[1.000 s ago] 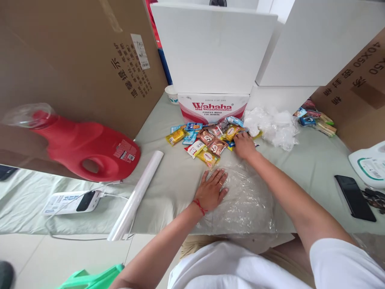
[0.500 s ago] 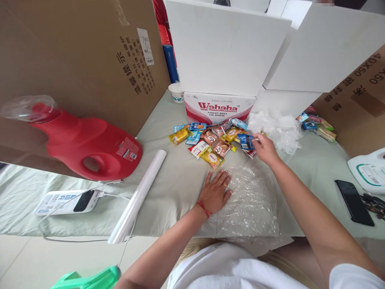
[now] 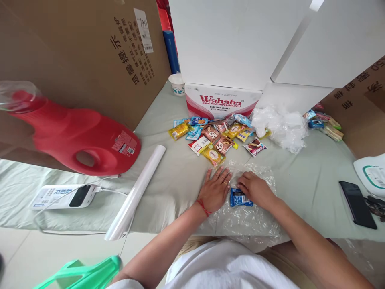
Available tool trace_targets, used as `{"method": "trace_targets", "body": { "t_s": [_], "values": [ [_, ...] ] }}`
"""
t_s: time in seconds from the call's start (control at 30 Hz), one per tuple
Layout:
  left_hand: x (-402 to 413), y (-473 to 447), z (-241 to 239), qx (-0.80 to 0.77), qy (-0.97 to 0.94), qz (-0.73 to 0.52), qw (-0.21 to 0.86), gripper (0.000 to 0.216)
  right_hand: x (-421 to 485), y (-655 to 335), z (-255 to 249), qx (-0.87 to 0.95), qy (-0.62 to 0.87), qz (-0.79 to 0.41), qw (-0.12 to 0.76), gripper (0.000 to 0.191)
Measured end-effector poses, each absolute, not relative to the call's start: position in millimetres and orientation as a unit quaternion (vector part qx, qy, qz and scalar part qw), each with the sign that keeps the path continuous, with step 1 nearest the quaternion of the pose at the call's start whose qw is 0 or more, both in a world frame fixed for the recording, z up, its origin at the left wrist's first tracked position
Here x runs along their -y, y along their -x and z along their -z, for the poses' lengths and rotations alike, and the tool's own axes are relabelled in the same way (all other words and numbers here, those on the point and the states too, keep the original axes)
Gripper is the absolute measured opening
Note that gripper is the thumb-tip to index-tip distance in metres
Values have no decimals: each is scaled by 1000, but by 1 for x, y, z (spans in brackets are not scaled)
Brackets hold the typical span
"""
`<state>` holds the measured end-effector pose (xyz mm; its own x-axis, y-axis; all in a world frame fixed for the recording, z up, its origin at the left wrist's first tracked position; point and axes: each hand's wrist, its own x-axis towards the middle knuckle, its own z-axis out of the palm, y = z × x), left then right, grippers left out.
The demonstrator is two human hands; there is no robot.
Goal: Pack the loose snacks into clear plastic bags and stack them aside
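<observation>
My left hand (image 3: 214, 190) lies flat, fingers spread, on the left edge of a crinkled clear plastic sheet (image 3: 261, 220). A blue snack packet (image 3: 240, 198) rests on that sheet, just right of my left hand. Curled fingers of my right hand (image 3: 255, 188) hold this packet at its upper right edge; the thumb is partly hidden. Beyond both hands is a pile of wrapped snacks, with a yellow packet (image 3: 214, 155) and brown packets (image 3: 223, 145) at its near side. One dark red and white packet (image 3: 255, 147) sits apart at the pile's right.
A white Wahaha carton (image 3: 222, 100) backs the pile, with crumpled clear plastic (image 3: 282, 128) on its right. A white roll (image 3: 138, 188), a power bank (image 3: 64, 196) and a red jug (image 3: 87, 140) are at left. A phone (image 3: 357, 204) lies at right.
My right hand has brought the blue snack packet from the pile toward me, down onto the clear sheet. My left hand stays flat in place. The camera view has shifted slightly.
</observation>
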<state>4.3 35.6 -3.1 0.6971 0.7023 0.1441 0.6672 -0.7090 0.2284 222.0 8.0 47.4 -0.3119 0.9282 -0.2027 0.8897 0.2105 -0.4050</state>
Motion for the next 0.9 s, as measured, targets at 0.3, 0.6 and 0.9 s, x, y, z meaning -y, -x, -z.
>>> {"method": "trace_targets", "body": {
  "t_s": [0.3,0.6,0.9],
  "values": [
    [-37,-5,3,-373,-915,-120,95,51,-93,-239,-67,807,583,-29,88,40],
    [-36,-6,2,-379,-911,-116,118,51,-156,-183,-67,865,497,-34,-61,42],
    [-37,-4,1,-376,-909,-124,127,50,-57,-249,-81,670,616,-296,291,43]
  ]
}}
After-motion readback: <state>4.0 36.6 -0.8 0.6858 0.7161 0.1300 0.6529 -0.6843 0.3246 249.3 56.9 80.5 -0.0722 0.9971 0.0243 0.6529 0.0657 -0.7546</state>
